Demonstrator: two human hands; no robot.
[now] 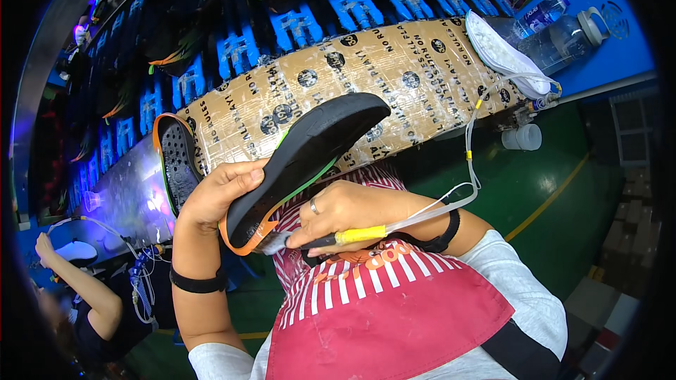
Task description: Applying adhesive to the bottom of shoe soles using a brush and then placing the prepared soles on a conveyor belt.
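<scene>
My left hand (229, 190) is closed around a black shoe sole (313, 144), thumb on its edge. The sole is tilted, with an orange and green rim around its heel end toward me. In my right hand (338, 211), which wears a ring, is a glue brush (362, 234) with a yellow and dark handle. Its pale bristles are at the orange heel rim; whether they touch cannot be made out. A clear tube (429, 214) runs from the handle along my right forearm. A second black sole (179, 155) with an orange rim and a holed inside lies beyond my left hand.
A cardboard sheet (387, 63) covers the bench edge. Behind it, a line with blue holders (296, 24) carries dark parts. A white pad (503, 53) and bottles (563, 42) stand at far right. A co-worker's arm (88, 292) is at left.
</scene>
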